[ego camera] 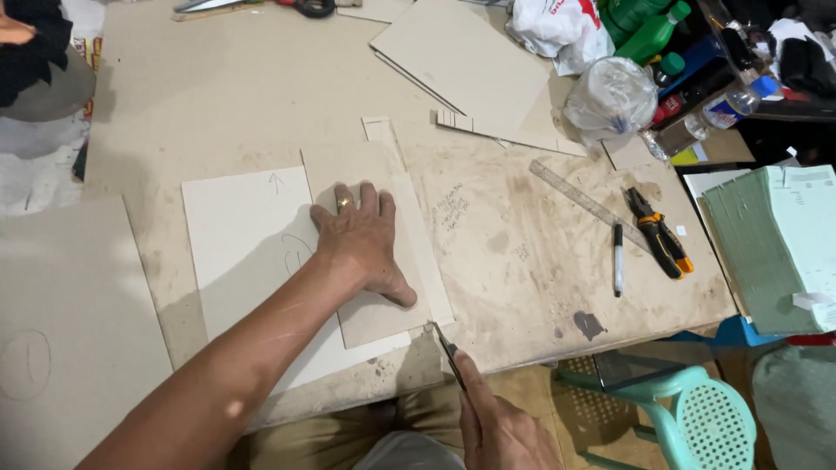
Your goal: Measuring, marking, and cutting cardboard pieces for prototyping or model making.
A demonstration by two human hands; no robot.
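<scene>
My left hand lies flat, fingers apart, pressing a brown cardboard piece onto a larger pale board on the worktable. A ring shows on one finger. Along the brown piece's right edge lies a narrow pale strip. My right hand is at the table's near edge, closed around a dark-bladed utility knife whose tip touches the lower end of that strip.
A clear ruler, black marker and orange-handled pliers lie to the right. A green paper stack sits far right. Cardboard sheets, plastic bags and bottles crowd the back. A teal plastic chair stands below.
</scene>
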